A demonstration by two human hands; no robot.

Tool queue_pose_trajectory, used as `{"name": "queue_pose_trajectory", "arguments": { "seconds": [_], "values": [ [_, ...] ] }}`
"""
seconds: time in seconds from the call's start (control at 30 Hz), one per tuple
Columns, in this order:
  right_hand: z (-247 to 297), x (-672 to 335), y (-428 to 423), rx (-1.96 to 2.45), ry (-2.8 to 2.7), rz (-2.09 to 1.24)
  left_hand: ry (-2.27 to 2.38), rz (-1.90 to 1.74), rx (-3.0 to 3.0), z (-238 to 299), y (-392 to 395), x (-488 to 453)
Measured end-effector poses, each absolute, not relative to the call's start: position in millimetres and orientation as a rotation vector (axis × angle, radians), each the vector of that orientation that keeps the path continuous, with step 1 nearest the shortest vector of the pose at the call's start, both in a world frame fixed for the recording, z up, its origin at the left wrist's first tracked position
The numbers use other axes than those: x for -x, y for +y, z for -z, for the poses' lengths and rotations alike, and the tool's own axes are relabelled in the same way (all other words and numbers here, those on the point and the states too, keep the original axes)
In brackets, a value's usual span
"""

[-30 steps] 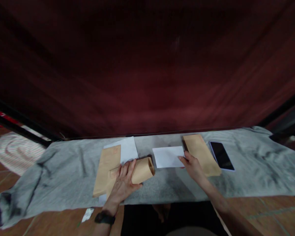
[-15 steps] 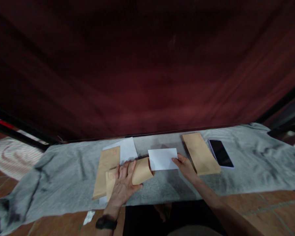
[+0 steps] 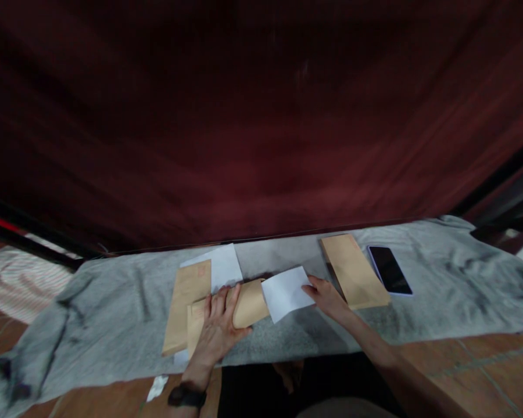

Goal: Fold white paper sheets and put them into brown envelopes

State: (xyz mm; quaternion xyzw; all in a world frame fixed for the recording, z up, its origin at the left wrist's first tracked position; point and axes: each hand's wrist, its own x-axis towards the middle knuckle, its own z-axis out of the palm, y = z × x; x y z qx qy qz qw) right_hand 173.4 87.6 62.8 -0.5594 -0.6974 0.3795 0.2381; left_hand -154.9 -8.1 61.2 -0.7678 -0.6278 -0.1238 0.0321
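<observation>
My left hand lies spread across a brown envelope and presses it onto the grey cloth. The envelope's right end bulges upward. Between thumb and fingers, my right hand pinches a small white paper, perhaps folded, by its right edge. The paper's left edge meets the envelope's open end; whether it is inside I cannot tell. Partly under the held envelope is another brown envelope, with a white sheet behind it. To the right of my right hand lies a stack of brown envelopes.
A phone with a light purple edge lies right of the stack. The grey cloth covers the long surface, and a dark red panel rises behind it. A white scrap lies on the tiled floor.
My right hand has tilted the white paper, its left end swinging down toward me and against the envelope's mouth. My left hand stays on the envelope.
</observation>
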Motion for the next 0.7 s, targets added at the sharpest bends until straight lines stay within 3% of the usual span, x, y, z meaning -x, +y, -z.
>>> {"name": "queue_pose_trajectory", "arguments": {
  "seconds": [0.3, 0.7],
  "values": [
    [-62.3, -172.2, 91.2, 1.349, -1.522, -1.418, -1.954, 0.38, 2.437, -66.1, -8.0, 154.2],
    [-52.7, -153.3, 78.6, 1.432, -1.538, -1.411, -1.97, 0.391, 2.454, -63.4, -6.7, 151.8]
  ]
}}
